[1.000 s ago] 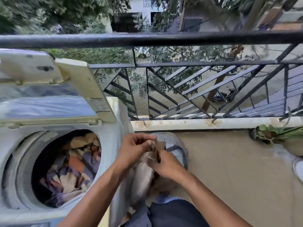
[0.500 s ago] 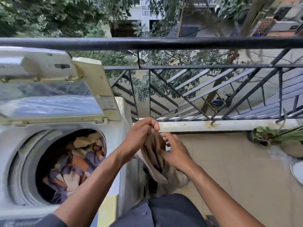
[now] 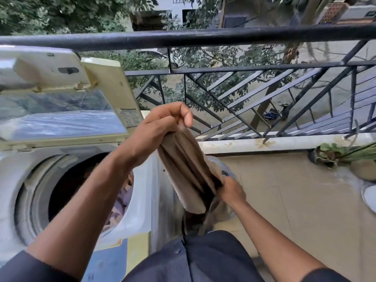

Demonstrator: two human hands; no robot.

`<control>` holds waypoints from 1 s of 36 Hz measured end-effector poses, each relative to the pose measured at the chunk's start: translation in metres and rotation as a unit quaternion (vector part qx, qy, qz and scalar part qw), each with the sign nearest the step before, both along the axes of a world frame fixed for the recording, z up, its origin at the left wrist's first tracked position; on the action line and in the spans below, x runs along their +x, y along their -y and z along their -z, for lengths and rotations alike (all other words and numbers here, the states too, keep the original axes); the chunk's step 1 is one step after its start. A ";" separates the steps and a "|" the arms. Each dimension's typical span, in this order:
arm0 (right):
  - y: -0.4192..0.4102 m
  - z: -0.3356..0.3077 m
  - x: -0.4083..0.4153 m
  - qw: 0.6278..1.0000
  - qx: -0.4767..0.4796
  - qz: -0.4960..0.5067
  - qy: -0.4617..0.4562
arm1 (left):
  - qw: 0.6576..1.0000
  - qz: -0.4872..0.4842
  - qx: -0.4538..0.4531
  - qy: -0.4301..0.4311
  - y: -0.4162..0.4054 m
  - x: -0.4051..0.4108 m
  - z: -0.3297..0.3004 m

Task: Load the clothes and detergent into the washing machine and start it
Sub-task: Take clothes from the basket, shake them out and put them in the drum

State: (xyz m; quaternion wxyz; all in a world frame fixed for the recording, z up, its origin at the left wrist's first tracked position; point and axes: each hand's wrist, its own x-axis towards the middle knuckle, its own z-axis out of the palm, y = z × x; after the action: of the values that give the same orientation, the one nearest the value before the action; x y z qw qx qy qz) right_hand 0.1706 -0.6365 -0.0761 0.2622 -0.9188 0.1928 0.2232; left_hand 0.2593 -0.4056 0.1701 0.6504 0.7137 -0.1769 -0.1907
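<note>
Head view: mid-frame, left hand (image 3: pixel 162 125) pinches top of brown cloth (image 3: pixel 189 169), right hand (image 3: pixel 232 190) grips its lower end, prob. stretching it out before the washer (image 3: pixel 130 216) drum, lower left.

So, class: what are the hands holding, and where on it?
Both grip the brown garment: left hand pinches its top end, right hand grips lower down.

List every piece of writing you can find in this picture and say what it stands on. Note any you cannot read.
"LEE": cut off by the top edge, on the white building wall beyond the railing.
Sticker on the raised washing machine lid: printed lines, too small and blurred to read.
No other writing shows.
</note>
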 end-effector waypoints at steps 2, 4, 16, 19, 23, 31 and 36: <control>0.011 -0.007 0.007 0.999 0.008 0.031 -0.011 | 1.000 -0.014 0.019 0.018 -0.008 0.000 0.006; 0.021 -0.021 0.018 0.998 0.031 0.054 -0.003 | 0.997 -0.012 0.070 0.041 -0.017 -0.001 0.016; 0.005 -0.184 0.043 0.932 0.305 0.022 0.197 | 0.920 0.019 0.363 0.146 -0.020 -0.027 0.069; -0.010 -0.210 0.038 0.925 0.318 -0.037 0.204 | 0.926 0.060 0.341 0.148 -0.006 -0.033 0.067; -0.021 -0.223 0.034 0.929 0.274 -0.094 0.230 | 0.927 0.086 0.335 0.146 0.009 -0.035 0.068; -0.008 -0.206 0.023 0.955 0.071 -0.068 0.278 | 0.943 0.036 0.300 0.141 -0.006 -0.028 0.047; 0.000 -0.175 0.008 0.948 -0.015 -0.099 0.301 | 0.947 0.024 0.269 0.171 -0.008 -0.023 0.016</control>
State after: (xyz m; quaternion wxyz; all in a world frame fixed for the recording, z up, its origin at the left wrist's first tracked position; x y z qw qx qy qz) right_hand 0.1789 -0.6367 0.0993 0.2713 -0.9614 0.0161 -0.0422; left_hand 0.2367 -0.3972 0.1536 0.3892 0.8797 -0.2444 -0.1221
